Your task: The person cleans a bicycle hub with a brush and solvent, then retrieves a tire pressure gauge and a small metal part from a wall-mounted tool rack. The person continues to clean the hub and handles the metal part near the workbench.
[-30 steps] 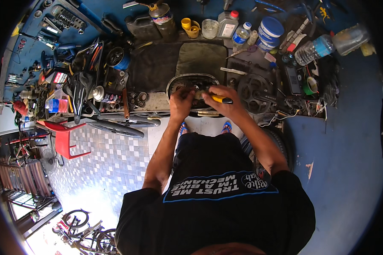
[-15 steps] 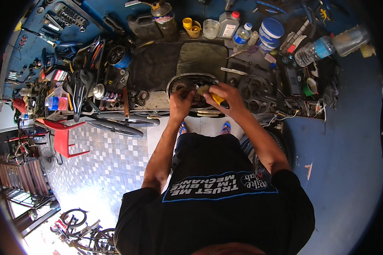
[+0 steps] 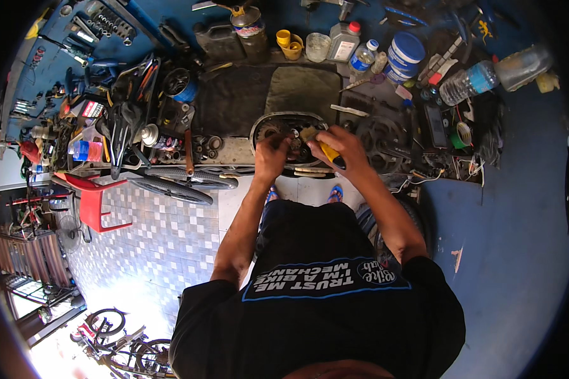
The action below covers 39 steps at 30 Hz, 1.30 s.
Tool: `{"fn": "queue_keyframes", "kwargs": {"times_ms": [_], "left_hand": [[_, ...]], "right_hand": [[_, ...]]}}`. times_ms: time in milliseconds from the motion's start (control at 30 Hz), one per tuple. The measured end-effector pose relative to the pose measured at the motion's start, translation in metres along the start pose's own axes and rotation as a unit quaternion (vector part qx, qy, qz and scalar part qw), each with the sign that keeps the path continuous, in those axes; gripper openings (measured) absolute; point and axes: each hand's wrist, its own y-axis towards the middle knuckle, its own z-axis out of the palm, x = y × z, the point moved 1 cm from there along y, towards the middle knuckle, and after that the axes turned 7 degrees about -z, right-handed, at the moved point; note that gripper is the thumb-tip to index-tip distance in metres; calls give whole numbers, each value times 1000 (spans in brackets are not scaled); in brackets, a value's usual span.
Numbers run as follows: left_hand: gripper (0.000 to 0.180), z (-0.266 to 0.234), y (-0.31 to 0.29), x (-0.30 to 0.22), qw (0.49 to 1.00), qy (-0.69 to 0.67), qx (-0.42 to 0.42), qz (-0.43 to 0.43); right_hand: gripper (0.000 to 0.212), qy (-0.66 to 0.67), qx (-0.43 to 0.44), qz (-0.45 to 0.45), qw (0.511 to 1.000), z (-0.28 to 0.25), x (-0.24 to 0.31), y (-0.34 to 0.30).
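Apparently at brushing stage.
Gripping yellow-handled brush [image 3: 330,153] in right hand [image 3: 342,149]; in left hand [image 3: 271,158], seemingly pinching small metallic part [image 3: 294,134] (too obscured to identify), above basin [image 3: 289,114] at surface [image 3: 237,150] edge. Next, calls for steady support, short strokes.

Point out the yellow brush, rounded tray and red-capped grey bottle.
Yellow brush [image 3: 330,152]: head view, on the yellow part of its handle.
Rounded tray [image 3: 287,114]: head view, on its far rim.
Red-capped grey bottle [image 3: 344,50]: head view, on its front label.
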Motion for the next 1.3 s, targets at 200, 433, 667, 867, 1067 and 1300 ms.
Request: {"fn": "queue_keyframes", "kwargs": {"times_ms": [200,433,667,867,1067,1300], "left_hand": [[25,2,-11,-20,996,80,-10,30],[31,0,0,5,992,-112,47,-33],[39,3,4,7,994,-81,30,71],[42,-14,14,19,982,167,-18,82],[38,-10,4,13,985,156,-58,49],[36,-6,-3,-3,967,211,-87,113]], "right_hand": [[20,40,8,-22,999,0,-5,-2],[31,-37,79,-10,996,18,-28,-24],[35,114,18,190,975,33,-55,-33],[25,225,27,140,964,12,5,6],[23,178,-29,100,979,8,-5,4],[19,133,-65,86,985,10,0,8]]}}
